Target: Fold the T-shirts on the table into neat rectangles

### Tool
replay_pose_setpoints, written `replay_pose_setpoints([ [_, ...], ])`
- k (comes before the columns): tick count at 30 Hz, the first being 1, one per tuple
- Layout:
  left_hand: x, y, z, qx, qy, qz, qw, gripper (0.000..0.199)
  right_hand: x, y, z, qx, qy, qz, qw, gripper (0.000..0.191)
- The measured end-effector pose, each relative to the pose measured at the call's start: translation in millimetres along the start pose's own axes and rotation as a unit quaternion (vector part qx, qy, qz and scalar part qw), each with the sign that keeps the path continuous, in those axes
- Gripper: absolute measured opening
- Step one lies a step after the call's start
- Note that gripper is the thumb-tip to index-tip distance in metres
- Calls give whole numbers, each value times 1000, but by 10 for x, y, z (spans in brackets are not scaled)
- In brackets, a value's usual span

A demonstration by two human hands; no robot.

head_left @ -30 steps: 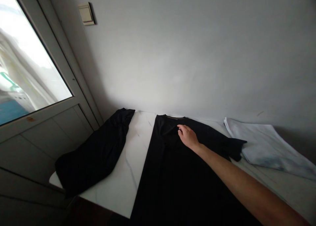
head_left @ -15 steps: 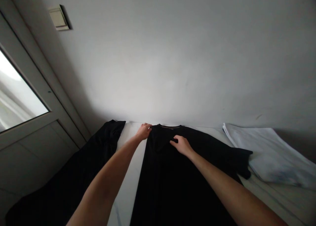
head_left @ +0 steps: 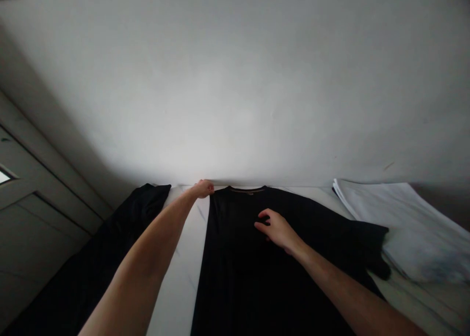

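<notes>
A black shirt (head_left: 235,257) lies spread out, its neckline toward the wall and one short sleeve reaching to the right. Its left side runs in a straight edge. My left hand (head_left: 204,188) is closed on the shirt's top left corner, beside the neckline. Over the chest area, my right hand (head_left: 273,227) has its thumb and fingers apart in a loose curve, with nothing between them.
Another black garment (head_left: 125,238) lies at the left. At the right is a folded white cloth (head_left: 400,218). The white marbled surface (head_left: 179,267) meets a pale wall (head_left: 235,91) behind. A door (head_left: 40,228) stands at the far left.
The view has turned, so the door and wall switch have slid left. My left hand has moved left with the shirt's corner. My right hand's thumb and fingers are further apart, slightly lower.
</notes>
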State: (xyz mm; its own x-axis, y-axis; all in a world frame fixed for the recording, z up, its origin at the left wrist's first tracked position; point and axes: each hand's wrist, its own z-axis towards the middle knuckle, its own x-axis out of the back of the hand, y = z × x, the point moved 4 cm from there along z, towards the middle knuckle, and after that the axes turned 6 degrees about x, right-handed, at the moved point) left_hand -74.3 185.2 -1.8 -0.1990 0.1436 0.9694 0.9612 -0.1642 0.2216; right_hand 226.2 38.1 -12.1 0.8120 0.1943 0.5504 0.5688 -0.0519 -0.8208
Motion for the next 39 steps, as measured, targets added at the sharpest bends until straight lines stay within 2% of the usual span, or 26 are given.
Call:
replay_pose_setpoints([
  [2,-32,27,-17,12,-9,12,1000,29,12,-1,-39,-5,-20,-31,999,31],
  [4,-45,74,-52,20,-6,22,1000,28,40,-16,-57,32,-13,-91,995,31],
  [7,-29,134,-111,37,16,32,999,22,58,-7,-59,97,14,-193,976,28],
  [12,47,237,-244,73,64,45,994,16,64,56,-71,129,84,-266,952,33],
  [14,66,342,-353,77,97,52,991,22,68,-1,-151,155,109,-280,941,39],
  [16,51,504,-511,60,127,58,988,29,50,-135,-317,215,130,-292,923,40],
  [18,-17,699,-702,18,131,61,989,32,-32,-302,-553,304,113,-292,900,28],
  [20,-118,874,-891,-29,113,62,991,30,-174,-431,-802,387,56,-290,874,13],
  [22,-217,986,-1041,-62,98,62,991,30,-322,-480,-989,428,10,-310,849,18],
  [24,-298,1026,-1126,-74,92,62,991,36,-439,-459,-1077,444,-11,-344,828,17],
  [26,-370,1014,-1151,-73,85,61,992,46,-502,-407,-1092,449,-12,-372,812,4],
  [32,-528,926,-1111,-57,37,63,996,62,-521,-332,-1158,478,3,-458,749,20],
  [35,-528,926,-1111,-58,28,62,996,62,-516,-359,-1221,466,-4,-475,747,17],
  [39,-469,968,-1150,-49,34,56,997,60,-461,-457,-1183,430,1,-436,790,10],
])
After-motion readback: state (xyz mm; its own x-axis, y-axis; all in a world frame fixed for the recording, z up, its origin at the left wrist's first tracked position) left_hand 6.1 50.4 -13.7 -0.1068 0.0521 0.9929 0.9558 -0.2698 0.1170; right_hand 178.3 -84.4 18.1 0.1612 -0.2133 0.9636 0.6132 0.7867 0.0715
